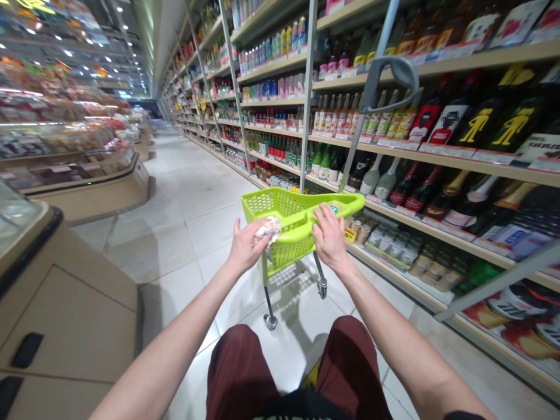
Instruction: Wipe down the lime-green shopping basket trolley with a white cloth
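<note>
A lime-green plastic shopping cart (297, 251) stands right in front of my knees, on grey legs with casters. My left hand (248, 246) is closed on a crumpled whitish cloth (268, 230), perhaps a wad of tissue, which is pressed to the left end of the cart's handle. On the right side of that handle rests my right hand (330, 238), its fingers bent over the green plastic beside a small colored label (336, 207). The part of the cart basket that I can see into shows perforated green walls.
Tall shelves (420, 153) of bottles, cans and jars run along the right, close to the cart. A grey pole with a looped handle (389, 84) rises before them. Beige display counters (87, 286) line the left. A tiled aisle (170, 169) stretches ahead between them.
</note>
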{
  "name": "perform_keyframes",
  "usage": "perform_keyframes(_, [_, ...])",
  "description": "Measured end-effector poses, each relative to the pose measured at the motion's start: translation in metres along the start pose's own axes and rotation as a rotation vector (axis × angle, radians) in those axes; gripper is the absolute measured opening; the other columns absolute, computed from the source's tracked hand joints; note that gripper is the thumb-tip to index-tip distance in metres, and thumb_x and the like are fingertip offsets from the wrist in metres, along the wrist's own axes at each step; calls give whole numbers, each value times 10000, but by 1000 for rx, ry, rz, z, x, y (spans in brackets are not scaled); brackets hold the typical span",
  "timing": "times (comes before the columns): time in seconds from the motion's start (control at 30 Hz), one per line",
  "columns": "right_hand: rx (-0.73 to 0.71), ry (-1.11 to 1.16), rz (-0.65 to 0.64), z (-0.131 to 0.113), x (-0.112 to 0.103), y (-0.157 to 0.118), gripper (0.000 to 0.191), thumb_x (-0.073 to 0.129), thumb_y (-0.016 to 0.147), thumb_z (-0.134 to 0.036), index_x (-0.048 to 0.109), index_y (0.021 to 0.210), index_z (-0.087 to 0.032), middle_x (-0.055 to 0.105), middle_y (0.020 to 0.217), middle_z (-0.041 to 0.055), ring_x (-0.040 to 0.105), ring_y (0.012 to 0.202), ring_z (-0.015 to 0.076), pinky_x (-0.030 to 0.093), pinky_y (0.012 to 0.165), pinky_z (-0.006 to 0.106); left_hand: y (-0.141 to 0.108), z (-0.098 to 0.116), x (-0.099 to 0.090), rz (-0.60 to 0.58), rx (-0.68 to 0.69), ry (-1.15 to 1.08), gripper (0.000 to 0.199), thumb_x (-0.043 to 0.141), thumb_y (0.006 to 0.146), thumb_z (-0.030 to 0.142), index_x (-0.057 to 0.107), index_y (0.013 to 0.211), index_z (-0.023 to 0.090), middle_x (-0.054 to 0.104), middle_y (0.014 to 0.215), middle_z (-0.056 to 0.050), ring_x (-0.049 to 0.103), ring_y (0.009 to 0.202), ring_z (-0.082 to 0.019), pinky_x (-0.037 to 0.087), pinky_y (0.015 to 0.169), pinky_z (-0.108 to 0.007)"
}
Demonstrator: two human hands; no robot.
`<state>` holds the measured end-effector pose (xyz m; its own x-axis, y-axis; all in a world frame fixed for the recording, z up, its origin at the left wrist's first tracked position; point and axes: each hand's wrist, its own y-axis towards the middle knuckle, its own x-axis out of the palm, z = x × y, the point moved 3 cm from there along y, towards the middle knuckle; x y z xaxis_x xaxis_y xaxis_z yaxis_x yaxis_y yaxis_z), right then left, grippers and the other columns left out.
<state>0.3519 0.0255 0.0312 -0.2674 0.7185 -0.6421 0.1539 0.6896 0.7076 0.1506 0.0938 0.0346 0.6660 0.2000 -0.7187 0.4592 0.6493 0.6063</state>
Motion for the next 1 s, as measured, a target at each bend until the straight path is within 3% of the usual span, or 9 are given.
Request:
perform_keyframes(0.1, [-75, 39, -48, -21, 5, -6, 365, 315, 871, -305, 507, 1161, -196, 442, 1300, 73, 292, 1257, 218, 138, 1017, 496, 0, 15, 10, -29, 47, -37, 302, 404, 824, 363, 534, 1073, 251, 605, 1118, -26, 530, 1054, -166, 105, 1058, -478])
perform_keyframes(0.2, [-89, 38, -59, -18, 4, -10, 320, 326, 873, -297, 569, 1064, -212, 527, 1218, 48, 330, 1236, 217, 93, 1022, 509, 2, 23, 19, -55, 111, -51, 311, 418, 822, 374, 530, 1086, 255, 596, 1135, -18, 515, 1074, -153, 43, 1070, -452])
perform_keyframes(0.43, [3, 6, 8, 4, -17, -18, 323, 314, 867, -267, 577, 1044, -206, 534, 1207, 67, 361, 1216, 225, 142, 998, 523, 8, 4, 42, -54, 45, -62, 324, 389, 836, 391, 516, 1101, 254, 580, 1162, -33, 496, 1103, -176, 44, 1048, -507])
perform_keyframes(0.63, [-47, -59, -6, -6, -23, -27, 282, 379, 843, -275, 585, 1026, -210, 546, 1188, 66, 364, 1204, 245, 134, 999, 521, 2, 34, 61, -13, 120, 0, 352, 408, 832, 378, 473, 1164, 283, 511, 1251, -32, 450, 1157, -161, 40, 1060, -475])
perform_keyframes(0.83, [-2, -137, 34, 13, -37, -33, 288, 370, 839, -247, 575, 1036, -207, 525, 1203, 82, 369, 1195, 257, 166, 984, 526, 0, 17, 75, 34, 3, 42, 346, 402, 835, 364, 483, 1154, 258, 537, 1220, -49, 469, 1140, -202, 51, 1038, -551])
perform_keyframes(0.9, [13, -169, 50, 16, -39, -35, 298, 361, 832, -232, 567, 1046, -203, 516, 1215, 87, 362, 1200, 259, 181, 984, 513, 2, 26, 80, 50, -7, 31, 348, 379, 844, 371, 483, 1156, 258, 536, 1221, -47, 463, 1146, -207, 45, 1040, -551])
perform_keyframes(1.0, [28, -213, 76, 18, -39, -37, 313, 381, 811, -214, 549, 1073, -189, 509, 1220, 98, 344, 1212, 267, 163, 986, 533, 6, 58, 87, 51, 96, 19, 371, 405, 831, 390, 464, 1180, 277, 496, 1265, -40, 427, 1181, -201, 27, 1056, -522])
